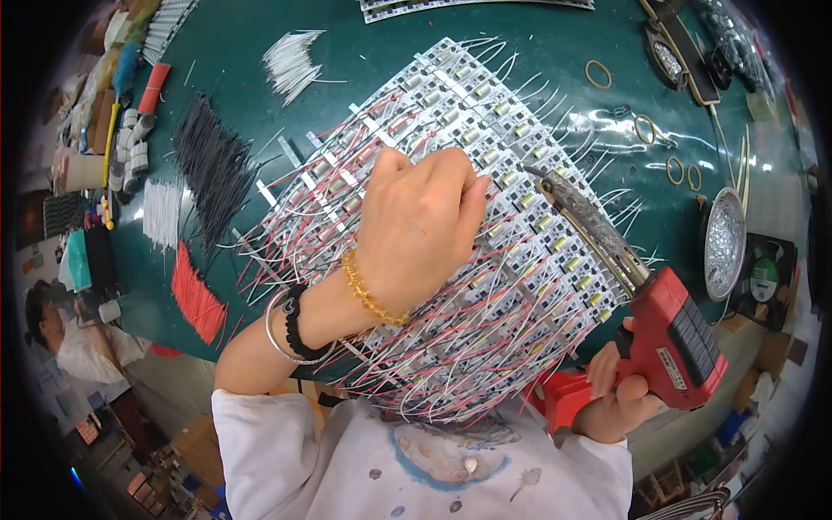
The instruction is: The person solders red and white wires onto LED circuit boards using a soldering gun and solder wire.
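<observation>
A worker bends over a green bench where a large panel of small white circuit boards [485,173] lies slantwise, bristling with red and white wires [451,364]. The right hand [620,394], at about four o'clock in the view, is closed around the grip of a red soldering gun [672,338]; its long, crusted barrel reaches toward eleven o'clock and the tip [530,171] sits on or just above the boards, right beside the knuckles of the other hand. The left hand [420,230], dead centre, is curled into a loose fist with fingertips pressed together down among the boards; whether it pinches a wire or solder I cannot tell, as the fingers hide it. That wrist, with its beaded bracelet [368,290] and bangle [282,334], rests across the wire ends.

The risks look plain enough. With the hot tip so near the left fingers, a small slip could burn them. The forearm lying on the loose leads might drag or bend them, or pull a fresh joint apart. A wandering barrel could also scorch neighbouring wire sleeves.

Bundles of black wires [212,165] and red wires [195,299] wait at nine o'clock, a round metal dish [724,243] at three o'clock, rubber bands [598,74] at one o'clock.
</observation>
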The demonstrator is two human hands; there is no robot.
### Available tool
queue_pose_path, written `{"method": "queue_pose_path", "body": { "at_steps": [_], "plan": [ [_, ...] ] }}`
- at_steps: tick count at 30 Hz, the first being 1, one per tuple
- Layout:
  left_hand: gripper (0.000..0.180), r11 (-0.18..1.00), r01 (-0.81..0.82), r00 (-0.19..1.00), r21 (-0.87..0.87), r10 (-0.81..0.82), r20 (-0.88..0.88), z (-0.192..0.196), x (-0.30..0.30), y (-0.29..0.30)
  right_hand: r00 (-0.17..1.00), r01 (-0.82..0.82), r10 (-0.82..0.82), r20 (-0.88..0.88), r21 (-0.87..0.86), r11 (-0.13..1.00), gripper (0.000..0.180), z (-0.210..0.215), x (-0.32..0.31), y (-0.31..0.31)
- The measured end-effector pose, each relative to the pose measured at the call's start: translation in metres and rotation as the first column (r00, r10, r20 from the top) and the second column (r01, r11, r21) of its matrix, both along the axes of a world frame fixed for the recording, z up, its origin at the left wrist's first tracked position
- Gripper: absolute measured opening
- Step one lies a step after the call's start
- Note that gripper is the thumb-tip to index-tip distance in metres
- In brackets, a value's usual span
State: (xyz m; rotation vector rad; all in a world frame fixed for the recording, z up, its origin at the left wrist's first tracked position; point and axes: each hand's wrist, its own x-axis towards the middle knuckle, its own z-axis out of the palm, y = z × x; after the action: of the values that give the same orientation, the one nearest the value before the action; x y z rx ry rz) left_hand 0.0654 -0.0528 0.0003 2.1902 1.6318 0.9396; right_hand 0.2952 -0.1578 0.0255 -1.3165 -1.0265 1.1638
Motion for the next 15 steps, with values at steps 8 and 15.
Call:
{"method": "queue_pose_path", "body": {
  "at_steps": [8,15],
  "plan": [
    [0.019,0.999,0.035,0.999,-0.022,-0.035,0.026,-0.003,-0.003,0.004,1.0,-0.023,0.022,-0.013,-0.065,0.998,0.074,-0.01,0.001,-0.002],
    [0.019,0.999,0.04,0.999,-0.025,-0.039,0.03,-0.002,-0.004,0.005,0.992,-0.096,0.1,0.074,-0.062,0.993,0.064,-0.015,0.011,-0.005]
  ]
}}
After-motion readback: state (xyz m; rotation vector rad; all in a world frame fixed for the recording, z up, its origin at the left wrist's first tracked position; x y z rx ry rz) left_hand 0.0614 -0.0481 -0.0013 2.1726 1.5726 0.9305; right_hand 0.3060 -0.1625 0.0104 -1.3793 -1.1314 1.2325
